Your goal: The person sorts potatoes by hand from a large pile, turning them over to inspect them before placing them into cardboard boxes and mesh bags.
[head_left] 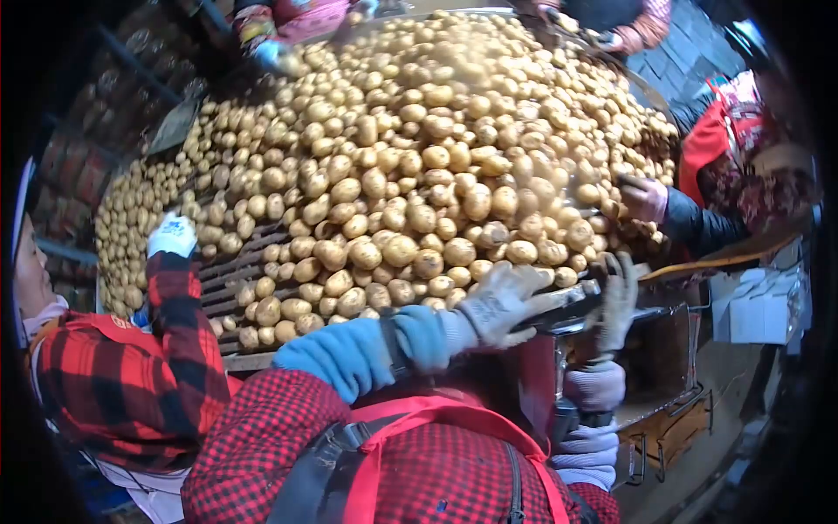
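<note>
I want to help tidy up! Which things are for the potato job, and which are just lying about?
Seem part of the job:
potatoes
slatted table
gloved left hand, gloved right hand

Seems just lying about:
white stack on the right

A potato-sorting workplace, by the look of it: several gloved people ring a slatted worktop (236, 272) heaped with potatoes (419, 175).

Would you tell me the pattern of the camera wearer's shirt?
The shirt has a red-and-black check, clearest in the head view.
</note>
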Demonstrator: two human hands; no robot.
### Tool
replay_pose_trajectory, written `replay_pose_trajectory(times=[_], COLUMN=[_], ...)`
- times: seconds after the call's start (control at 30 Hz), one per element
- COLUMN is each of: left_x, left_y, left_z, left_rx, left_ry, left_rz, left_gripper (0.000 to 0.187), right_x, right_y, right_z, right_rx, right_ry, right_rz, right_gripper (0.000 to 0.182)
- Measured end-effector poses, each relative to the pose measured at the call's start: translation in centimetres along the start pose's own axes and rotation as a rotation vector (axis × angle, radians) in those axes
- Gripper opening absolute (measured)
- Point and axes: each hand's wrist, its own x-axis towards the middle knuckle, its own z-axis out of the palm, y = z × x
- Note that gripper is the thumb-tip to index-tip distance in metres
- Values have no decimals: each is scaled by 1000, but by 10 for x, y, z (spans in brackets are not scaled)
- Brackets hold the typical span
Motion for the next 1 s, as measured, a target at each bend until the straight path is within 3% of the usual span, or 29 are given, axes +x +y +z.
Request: replay_pose_trajectory(times=[0.1, 0.13, 0.17, 0.2, 0.27, 0.3, 0.37, 0.47, 0.5, 0.67, 0.83, 1.0], left_x=[-55, -75, -101, -127, -146, -148, -168, -151, -145, -137, -118, -93], left_y=[-18, -21, -32, -51, -63, -63, -92, -101, -102, -123, -142, -169], left_z=[-78, -111, -120, -130, -174, -191, -195, -194, -193, -202, -226, -228], left_rx=[147, 186, 352, 465, 459, 446, 235, 270, 347, 484, 384, 359], left_ry=[127, 162, 272, 311, 185, 83, 216, 89, 10, -95, -200, -323], left_rz=[-266, -404, -552, -647, -955, -1120, -1045, -1145, -1212, -1124, -1071, -1006], left_gripper=[68, 69, 74, 83, 102, 105, 105, 105, 105, 103, 113, 113], right_x=[-30, -50, -66, -73, -76, -76, -77, -71, -69, -40, 9, 52], right_y=[57, 52, 48, 50, 63, 65, 72, 80, 78, 60, 59, 63], right_z=[48, 79, 109, 130, 151, 150, 158, 165, 165, 166, 175, 174], right_rx=[-335, -297, -258, -351, -647, -984, -1261, -1418, -1429, -1491, -1486, -1566], right_ry=[-168, -173, -176, -271, -424, -455, -447, -432, -430, -515, -467, -442], right_rz=[-123, -36, 46, -54, -251, -358, -360, -385, -377, -302, -99, -264], right_gripper=[52, 52, 53, 56, 64, 71, 74, 78, 78, 87, 84, 82])
